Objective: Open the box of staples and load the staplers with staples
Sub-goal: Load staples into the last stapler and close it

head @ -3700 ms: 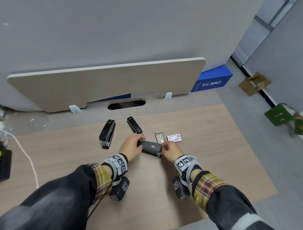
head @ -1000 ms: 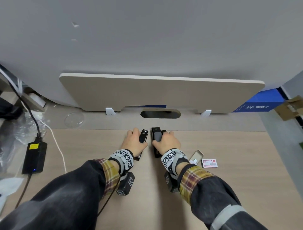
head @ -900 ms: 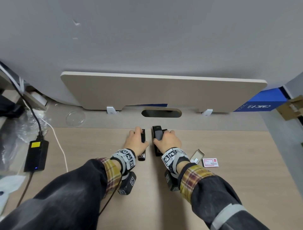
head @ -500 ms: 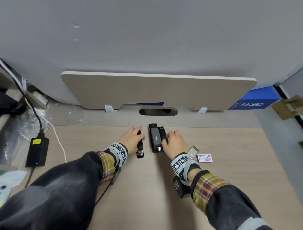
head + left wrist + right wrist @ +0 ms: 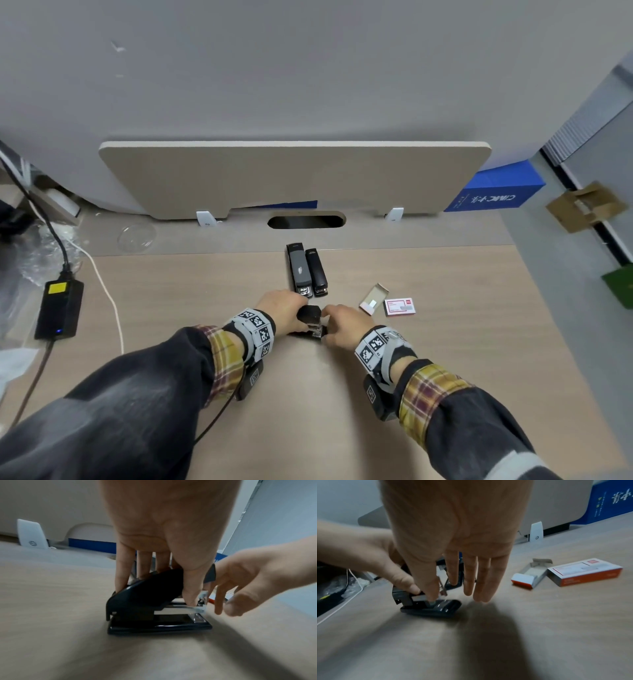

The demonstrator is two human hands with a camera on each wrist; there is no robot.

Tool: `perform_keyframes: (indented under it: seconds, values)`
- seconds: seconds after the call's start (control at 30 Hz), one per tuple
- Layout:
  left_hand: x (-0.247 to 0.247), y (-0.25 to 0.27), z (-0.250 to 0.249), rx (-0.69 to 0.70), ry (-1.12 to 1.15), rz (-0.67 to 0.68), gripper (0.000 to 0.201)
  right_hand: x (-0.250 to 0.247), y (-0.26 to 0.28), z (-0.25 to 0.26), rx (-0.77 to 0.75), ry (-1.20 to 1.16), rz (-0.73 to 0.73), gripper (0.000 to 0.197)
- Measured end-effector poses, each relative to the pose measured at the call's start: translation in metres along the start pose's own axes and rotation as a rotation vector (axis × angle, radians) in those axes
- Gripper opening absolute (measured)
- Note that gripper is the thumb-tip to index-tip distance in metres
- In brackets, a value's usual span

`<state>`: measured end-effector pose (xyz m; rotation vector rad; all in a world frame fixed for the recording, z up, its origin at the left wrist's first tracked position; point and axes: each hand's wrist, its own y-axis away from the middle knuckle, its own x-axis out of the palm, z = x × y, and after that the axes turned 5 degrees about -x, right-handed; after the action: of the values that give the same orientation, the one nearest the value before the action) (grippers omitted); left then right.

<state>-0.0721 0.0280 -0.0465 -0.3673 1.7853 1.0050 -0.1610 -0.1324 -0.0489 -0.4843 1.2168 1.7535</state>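
Note:
A small black stapler point(image 5: 310, 320) stands crosswise on the desk near me. My left hand point(image 5: 286, 306) grips its black cover point(image 5: 145, 596) from above, thumb on the front side by the metal magazine point(image 5: 187, 609). The cover is tilted up a little off the magazine. My right hand point(image 5: 344, 322) is at the stapler's front end point(image 5: 429, 605), fingers straight and thumb tip touching the metal front. Two more staplers, a grey one point(image 5: 298, 270) and a black one point(image 5: 317, 272), lie side by side farther back. The staple box's tray point(image 5: 373, 300) and sleeve point(image 5: 400, 306) lie to the right.
A desk divider panel point(image 5: 294, 178) with a cable slot point(image 5: 306, 221) stands behind the desk. At the left lie a black power adapter point(image 5: 60, 308), a white cable point(image 5: 111, 301) and plastic wrap. A blue box point(image 5: 496, 192) sits at the back right.
My left hand has pulled the small stapler from beside the other two toward me and turned it crosswise. My right hand left the pair at the back and came to its front end.

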Motion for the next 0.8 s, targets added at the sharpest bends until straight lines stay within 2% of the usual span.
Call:
perform_keyframes:
  seconds: [0.17,0.4,0.57,0.67,0.8]
  values:
    - [0.010,-0.002,-0.027,0.026,0.078,-0.046,0.039,0.012,0.008,-0.024,0.057,-0.005,-0.173,0.022]
    - [0.011,0.004,-0.029,0.028,0.152,-0.107,0.038,0.019,0.010,-0.035,0.042,-0.019,-0.310,0.018]
    - [0.011,0.005,-0.033,0.043,0.111,-0.107,0.036,0.017,0.008,-0.036,0.071,-0.045,-0.268,0.023]
    - [0.009,0.003,-0.040,0.023,0.086,-0.116,0.034,0.020,0.008,-0.038,0.073,-0.085,-0.228,0.039]
    - [0.009,-0.003,-0.047,-0.063,0.107,-0.113,0.048,0.022,0.004,-0.037,0.040,-0.092,-0.166,0.043]
